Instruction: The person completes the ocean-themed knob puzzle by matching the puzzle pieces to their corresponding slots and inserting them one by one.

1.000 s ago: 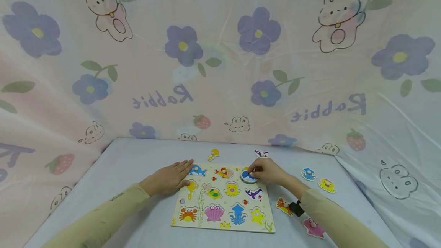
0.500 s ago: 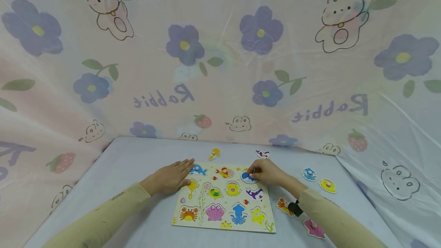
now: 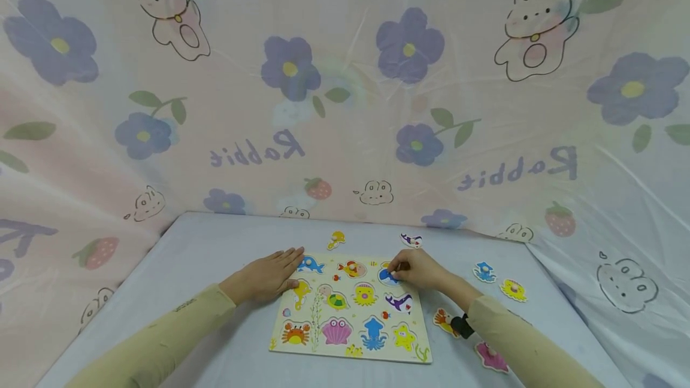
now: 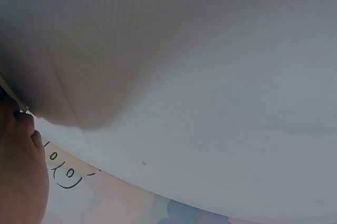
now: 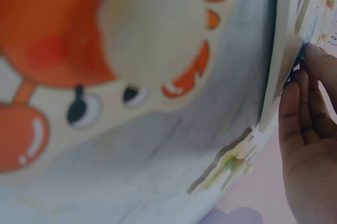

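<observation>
blue puzzle piece (image 3: 386, 276) is held at the upper right corner of a pale puzzle board (image 3: 393, 357), at the recess there; how deeply it is seated cannot be told. it is pinched by the right hand (image 3: 414, 268), whose thumb and fingertips are clamped on it, and part of it is hidden behind them. in the right wrist view the same fingertips are seen drawn close together at the board's face.

the left hand (image 3: 263, 277) is laid against the board's upper left edge, its fingers stretched out nearly side by side and the thumb spread apart from them; nothing is gripped by it. three rows of sea creatures are shown on the board, among them a blue dolphin (image 3: 314, 267) and a red and yellow fish (image 3: 345, 269) in the top row.

beyond the far edge, a yellow seahorse piece (image 3: 336, 239) and a purple whale piece (image 3: 411, 241) are laid on the white table (image 3: 215, 244). to the right of the board, a blue squid piece (image 3: 484, 272), a yellow octopus piece (image 3: 513, 290), an orange crab piece (image 3: 442, 321) and a pink shell piece (image 3: 490, 358) are scattered. the crab piece is partly covered by a black object (image 3: 462, 326) at the right wrist, the shell piece by the right sleeve (image 3: 528, 340). the table is backed by a pale curtain (image 3: 345, 106), printed with flowers and rabbits.
</observation>
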Demonstrator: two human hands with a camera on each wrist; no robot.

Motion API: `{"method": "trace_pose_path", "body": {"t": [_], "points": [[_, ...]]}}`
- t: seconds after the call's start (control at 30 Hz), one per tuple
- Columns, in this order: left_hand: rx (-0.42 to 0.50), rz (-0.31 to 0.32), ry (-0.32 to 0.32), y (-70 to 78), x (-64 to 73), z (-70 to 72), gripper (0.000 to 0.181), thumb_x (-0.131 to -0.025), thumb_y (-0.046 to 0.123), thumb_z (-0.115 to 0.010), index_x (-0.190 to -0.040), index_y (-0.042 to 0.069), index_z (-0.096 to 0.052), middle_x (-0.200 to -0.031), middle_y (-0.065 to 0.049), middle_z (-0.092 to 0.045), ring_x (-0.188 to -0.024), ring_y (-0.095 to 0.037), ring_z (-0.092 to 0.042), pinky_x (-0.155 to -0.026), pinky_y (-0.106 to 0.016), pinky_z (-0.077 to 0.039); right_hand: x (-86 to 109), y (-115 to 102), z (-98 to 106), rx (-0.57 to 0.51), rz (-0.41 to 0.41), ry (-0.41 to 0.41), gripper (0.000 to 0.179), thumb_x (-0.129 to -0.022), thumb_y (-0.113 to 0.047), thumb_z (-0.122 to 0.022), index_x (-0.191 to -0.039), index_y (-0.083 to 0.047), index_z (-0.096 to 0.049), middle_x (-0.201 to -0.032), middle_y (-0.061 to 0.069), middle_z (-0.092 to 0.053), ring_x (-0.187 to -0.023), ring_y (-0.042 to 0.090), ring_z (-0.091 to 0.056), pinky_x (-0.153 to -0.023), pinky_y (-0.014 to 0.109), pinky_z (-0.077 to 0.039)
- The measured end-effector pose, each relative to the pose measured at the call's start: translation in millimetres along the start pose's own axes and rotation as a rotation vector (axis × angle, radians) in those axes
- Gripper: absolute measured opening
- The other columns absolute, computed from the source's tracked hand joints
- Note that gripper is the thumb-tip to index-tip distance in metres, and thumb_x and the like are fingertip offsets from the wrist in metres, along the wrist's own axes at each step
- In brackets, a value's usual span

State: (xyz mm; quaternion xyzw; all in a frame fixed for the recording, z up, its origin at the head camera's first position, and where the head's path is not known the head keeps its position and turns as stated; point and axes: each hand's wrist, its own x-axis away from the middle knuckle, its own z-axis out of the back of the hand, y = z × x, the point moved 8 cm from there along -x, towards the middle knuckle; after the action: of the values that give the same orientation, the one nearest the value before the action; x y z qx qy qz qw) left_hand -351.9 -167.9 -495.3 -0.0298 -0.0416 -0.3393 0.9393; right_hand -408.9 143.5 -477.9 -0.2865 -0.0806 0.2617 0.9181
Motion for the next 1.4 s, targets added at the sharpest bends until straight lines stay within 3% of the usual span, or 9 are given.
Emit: {"method": "trace_pose_path", "body": {"t": [0.53, 0.73, 1.17, 1.4], "points": [[-0.011, -0.004, -0.007, 0.2, -0.7, -1.4, 0.07, -0.112, 0.045, -0.037, -0.16, -0.007, -0.029, -0.169, -0.022, -0.024, -0.155, -0.04, -0.026, -0.126, -0.051, -0.027, 0.0, 0, 5, -0.039, -0.012, 0.022, 0.012, -0.098, -0.014, -0.073, -0.109, -0.015, -0.077, -0.097, -0.007, -0.068, -0.087, 0.014, -0.06, -0.078, 0.028, -0.054], [0.001, -0.002, -0.004, 1.7, 0.3, 1.2, 0.07, -0.112, 0.044, -0.039, -0.159, -0.007, -0.03, -0.169, -0.022, -0.025, -0.155, -0.04, -0.027, -0.126, -0.051, -0.028, -8.0, -8, 8, -0.063, 0.038, 0.062, 0.014, -0.099, -0.016, -0.071, -0.111, -0.012, -0.078, -0.1, -0.004, -0.07, -0.087, 0.014, -0.063, -0.074, 0.027, -0.055], [0.015, -0.001, -0.005, 0.2, -0.2, -0.5, 0.07, -0.112, 0.044, -0.039, -0.159, -0.007, -0.029, -0.169, -0.022, -0.024, -0.155, -0.04, -0.026, -0.126, -0.05, -0.027, -51.5, -22, -4, -0.206, -0.051, 0.149, 0.02, -0.1, -0.023, -0.072, -0.114, -0.01, -0.077, -0.104, -0.001, -0.073, -0.087, 0.014, -0.064, -0.076, 0.03, -0.056], [0.014, -0.018, 0.004, 1.0, -0.3, 1.7, 0.071, -0.112, 0.044, -0.041, -0.159, -0.008, -0.03, -0.169, -0.023, -0.025, -0.155, -0.041, -0.026, -0.125, -0.053, -0.028, -77.8, -28, -18, -0.297, -0.092, 0.124, 0.021, -0.1, -0.022, -0.072, -0.116, -0.009, -0.077, -0.109, 0.001, -0.073, -0.089, 0.017, -0.064, -0.074, 0.028, -0.056]]}}
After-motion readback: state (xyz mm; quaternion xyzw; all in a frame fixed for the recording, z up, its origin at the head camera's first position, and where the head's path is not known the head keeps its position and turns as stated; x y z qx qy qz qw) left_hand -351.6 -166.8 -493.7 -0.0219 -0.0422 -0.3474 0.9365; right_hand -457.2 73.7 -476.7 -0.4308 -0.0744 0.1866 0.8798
